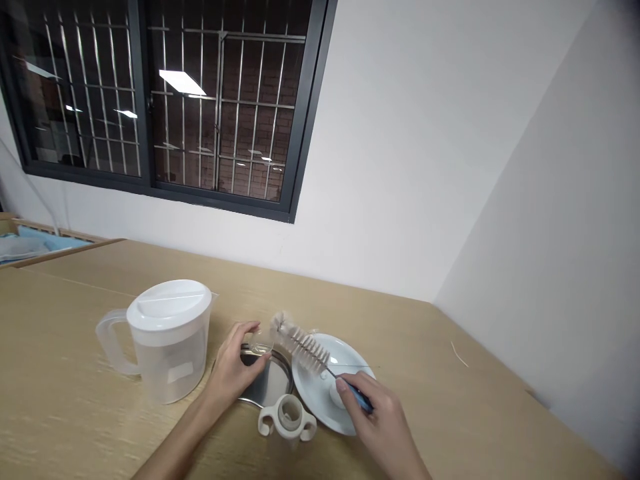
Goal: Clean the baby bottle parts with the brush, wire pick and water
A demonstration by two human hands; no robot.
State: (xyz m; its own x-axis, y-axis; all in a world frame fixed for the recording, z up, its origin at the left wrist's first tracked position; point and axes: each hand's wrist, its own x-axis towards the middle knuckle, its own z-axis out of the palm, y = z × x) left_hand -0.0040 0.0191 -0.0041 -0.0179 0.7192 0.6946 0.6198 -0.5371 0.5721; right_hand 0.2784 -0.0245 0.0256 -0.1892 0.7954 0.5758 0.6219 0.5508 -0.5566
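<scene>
My right hand (377,413) is closed around the blue handle of a bottle brush (305,348), whose white bristles point up and to the left. Between the thumb and fingers of my left hand (237,363) is a small clear cap (262,341), held above a round metal tray (273,387). The brush's tip is just right of the cap; I cannot tell if they touch. Nearer to me, a baby bottle (289,417) with two white handles stands upright with its mouth uncovered. Under the brush lies a white plate (320,410) with small white pieces on it, partly hidden by my right hand.
A lidded translucent pitcher (173,353) stands left of my left hand, its handle facing left. On the right of the wooden table (450,413) lies a thin pale strip (459,354). A wooden-edged box (45,243) with blue lining is at the far left. Wall and window rise behind.
</scene>
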